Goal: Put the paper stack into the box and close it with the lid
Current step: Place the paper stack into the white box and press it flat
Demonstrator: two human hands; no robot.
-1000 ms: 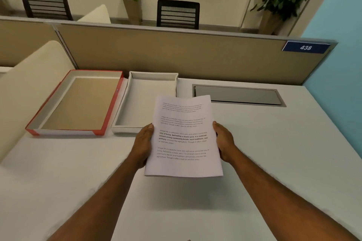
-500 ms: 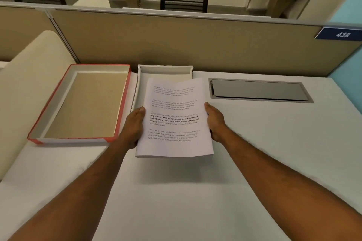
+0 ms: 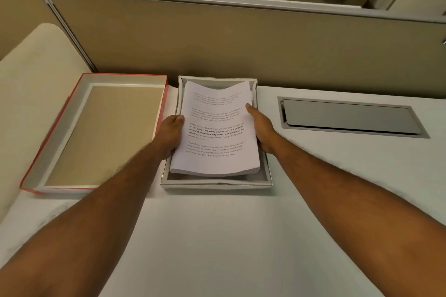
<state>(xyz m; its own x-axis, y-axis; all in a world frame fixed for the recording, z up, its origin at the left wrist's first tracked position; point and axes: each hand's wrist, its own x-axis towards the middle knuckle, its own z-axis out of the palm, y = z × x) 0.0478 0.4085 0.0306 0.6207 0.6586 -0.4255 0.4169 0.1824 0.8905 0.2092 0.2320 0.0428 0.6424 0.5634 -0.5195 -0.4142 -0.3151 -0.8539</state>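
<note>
A white paper stack [image 3: 214, 132] with printed text hangs just above the open white box [image 3: 214, 184] at the middle of the desk. My left hand [image 3: 170, 134] grips the stack's left edge and my right hand [image 3: 261, 128] grips its right edge. The stack sags slightly and covers most of the box's inside; whether it touches the bottom I cannot tell. The red-edged lid [image 3: 72, 132] lies upside down on the desk, directly left of the box, its brown inner face up.
A beige partition wall [image 3: 265, 48] runs right behind the box. A grey cable hatch [image 3: 350, 117] is set into the white desk [image 3: 217, 236] at the right. A cream curved panel [image 3: 29, 79] rises at the left. Chairs stand beyond the partition.
Both hands carried the paper stack forward and down, from above the desk's middle to over the white box. The view has tilted downward and moved closer.
</note>
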